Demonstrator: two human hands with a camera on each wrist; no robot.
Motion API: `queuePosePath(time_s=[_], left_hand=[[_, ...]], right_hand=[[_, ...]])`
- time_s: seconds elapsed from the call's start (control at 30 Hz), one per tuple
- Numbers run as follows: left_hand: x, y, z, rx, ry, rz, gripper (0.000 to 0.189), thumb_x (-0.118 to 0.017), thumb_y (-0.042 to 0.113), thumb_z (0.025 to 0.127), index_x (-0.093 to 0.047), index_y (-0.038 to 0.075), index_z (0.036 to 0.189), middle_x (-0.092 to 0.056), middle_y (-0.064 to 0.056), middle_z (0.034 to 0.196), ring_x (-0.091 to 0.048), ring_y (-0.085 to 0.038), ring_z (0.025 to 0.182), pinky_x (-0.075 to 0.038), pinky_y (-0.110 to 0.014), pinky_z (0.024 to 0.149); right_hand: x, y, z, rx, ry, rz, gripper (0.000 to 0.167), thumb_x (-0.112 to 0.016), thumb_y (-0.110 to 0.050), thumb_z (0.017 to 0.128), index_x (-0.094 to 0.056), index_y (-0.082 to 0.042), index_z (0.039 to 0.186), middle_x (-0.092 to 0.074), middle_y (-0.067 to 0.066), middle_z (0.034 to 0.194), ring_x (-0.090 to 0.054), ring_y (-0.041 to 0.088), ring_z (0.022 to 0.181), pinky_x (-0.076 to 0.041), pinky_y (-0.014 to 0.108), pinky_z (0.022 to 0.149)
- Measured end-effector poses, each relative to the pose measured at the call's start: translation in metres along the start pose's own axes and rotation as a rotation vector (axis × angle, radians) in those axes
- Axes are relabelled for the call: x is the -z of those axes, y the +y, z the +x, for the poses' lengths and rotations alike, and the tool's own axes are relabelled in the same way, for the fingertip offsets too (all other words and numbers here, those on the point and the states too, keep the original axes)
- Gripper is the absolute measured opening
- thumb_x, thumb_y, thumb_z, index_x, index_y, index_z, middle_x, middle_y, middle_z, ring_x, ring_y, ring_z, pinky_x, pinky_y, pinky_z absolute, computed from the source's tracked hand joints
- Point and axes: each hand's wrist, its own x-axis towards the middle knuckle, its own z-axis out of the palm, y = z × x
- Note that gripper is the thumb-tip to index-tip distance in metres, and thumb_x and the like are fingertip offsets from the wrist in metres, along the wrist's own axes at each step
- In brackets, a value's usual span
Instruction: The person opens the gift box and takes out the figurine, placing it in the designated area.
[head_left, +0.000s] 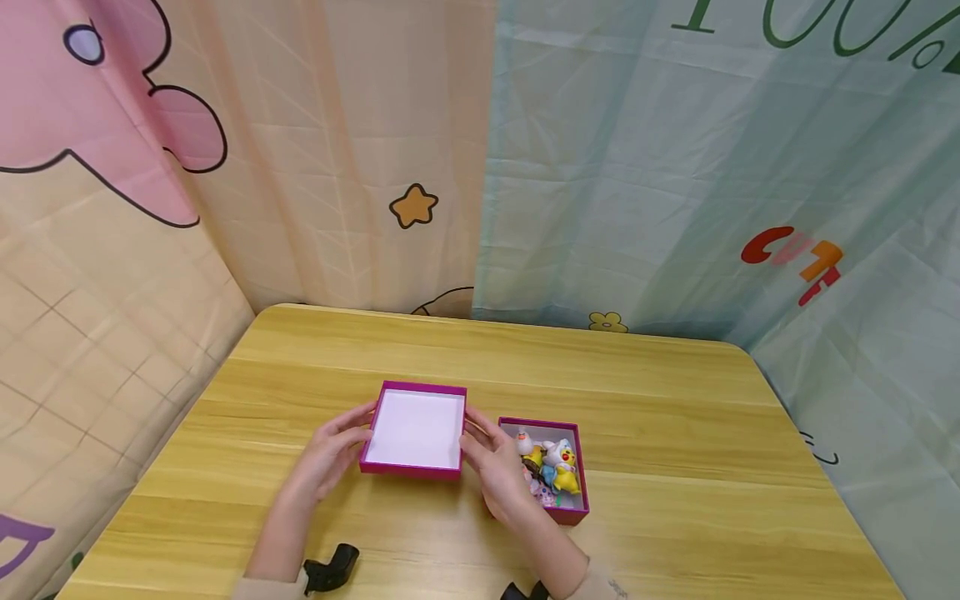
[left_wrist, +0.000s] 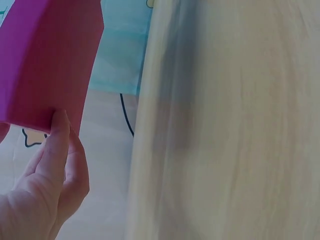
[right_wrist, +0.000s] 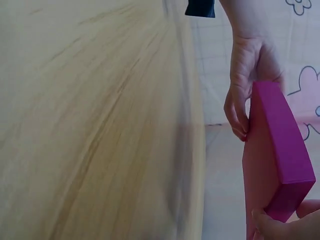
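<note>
A shallow magenta box lid (head_left: 417, 429) with a white inside is held above the table between both hands, its hollow side facing up toward the head camera. At its left edge, my left hand (head_left: 327, 457) grips the wall, fingers underneath. My right hand (head_left: 501, 473) pinches the opposite edge. The left wrist view shows the lid's smooth outer face (left_wrist: 60, 65) with my left fingertips pressed on it. Just right of my right hand stands a matching magenta box (head_left: 567, 517) holding several small toy figurines (head_left: 564, 462), partly hidden behind that hand.
The wooden table (head_left: 675, 433) has rounded far corners. Patterned curtains (head_left: 600, 167) hang behind it and along its sides. Black straps with devices (head_left: 333, 568) are worn at both wrists, close to the table's near side.
</note>
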Motion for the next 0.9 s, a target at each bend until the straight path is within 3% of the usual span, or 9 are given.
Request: queuePosePath(time_s=[0.3, 0.53, 0.7, 0.9], left_hand=[[0.022, -0.012, -0.002, 0.021, -0.072, 0.102, 0.062, -0.059, 0.005, 0.086, -0.028, -0.007, 0.139, -0.043, -0.016, 0.127, -0.056, -0.014, 0.098, -0.051, -0.029, 0.086], [0.035, -0.021, -0.001, 0.068, -0.113, 0.143, 0.064, -0.059, 0.004, 0.086, -0.025, -0.01, 0.138, -0.034, -0.025, 0.135, -0.057, -0.017, 0.095, -0.053, -0.033, 0.084], [0.039, -0.023, -0.002, 0.102, -0.111, 0.169, 0.063, -0.058, 0.002, 0.087, -0.024, -0.01, 0.138, -0.024, -0.031, 0.139, -0.057, -0.016, 0.094, -0.052, -0.034, 0.085], [0.04, -0.022, -0.003, 0.126, -0.085, 0.205, 0.059, -0.057, 0.001, 0.087, -0.027, -0.011, 0.137, -0.028, -0.033, 0.137, -0.057, -0.018, 0.095, -0.052, -0.038, 0.086]], right_hand=[[-0.01, 0.017, -0.003, -0.011, 0.023, 0.006, 0.048, -0.045, 0.011, 0.088, -0.041, 0.002, 0.135, -0.045, 0.022, 0.131, -0.046, 0.026, 0.117, -0.049, 0.032, 0.091], [-0.017, 0.035, -0.002, 0.011, 0.083, -0.064, 0.046, -0.046, 0.013, 0.086, -0.045, 0.003, 0.131, -0.048, 0.021, 0.127, -0.043, 0.031, 0.119, -0.045, 0.033, 0.097], [-0.021, 0.041, -0.001, -0.014, 0.11, -0.075, 0.046, -0.047, 0.013, 0.085, -0.047, 0.002, 0.13, -0.05, 0.019, 0.124, -0.044, 0.03, 0.117, -0.045, 0.033, 0.097], [-0.024, 0.046, 0.001, -0.035, 0.122, -0.076, 0.046, -0.047, 0.014, 0.084, -0.048, 0.002, 0.129, -0.051, 0.019, 0.121, -0.047, 0.028, 0.113, -0.048, 0.03, 0.092]])
